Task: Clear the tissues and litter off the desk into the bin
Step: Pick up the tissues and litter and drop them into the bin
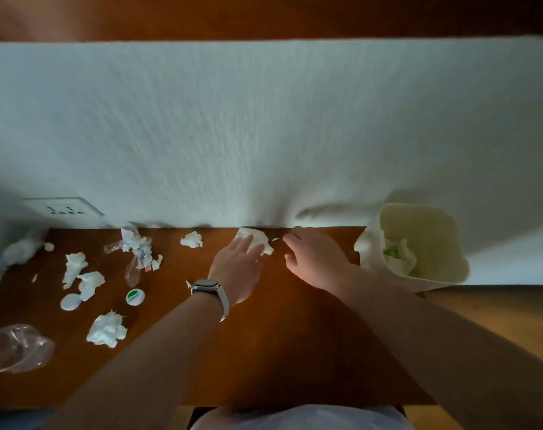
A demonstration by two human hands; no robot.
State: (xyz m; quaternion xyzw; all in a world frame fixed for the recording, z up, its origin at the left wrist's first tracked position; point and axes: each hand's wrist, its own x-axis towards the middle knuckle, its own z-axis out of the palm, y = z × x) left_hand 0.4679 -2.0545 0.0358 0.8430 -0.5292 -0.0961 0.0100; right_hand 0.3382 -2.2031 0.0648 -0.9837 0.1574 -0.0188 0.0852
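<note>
A white tissue (259, 238) lies at the back edge of the brown desk (295, 336), against the wall. My left hand (237, 266), with a watch on its wrist, rests its fingertips on that tissue, fingers spread. My right hand (315, 257) hovers just right of it, fingers apart and holding nothing. A cream bin (434, 240) stands off the desk's right end with tissues inside. More crumpled tissues (107, 330) and one small tissue (192, 239) lie to the left.
Plastic wrappers (138, 248), a white lid (71, 301), a green-and-white cap (135, 297) and a clear plastic cup (17, 347) litter the desk's left half. A wall socket (64, 209) sits above the left corner. Wooden floor (496, 321) shows to the right.
</note>
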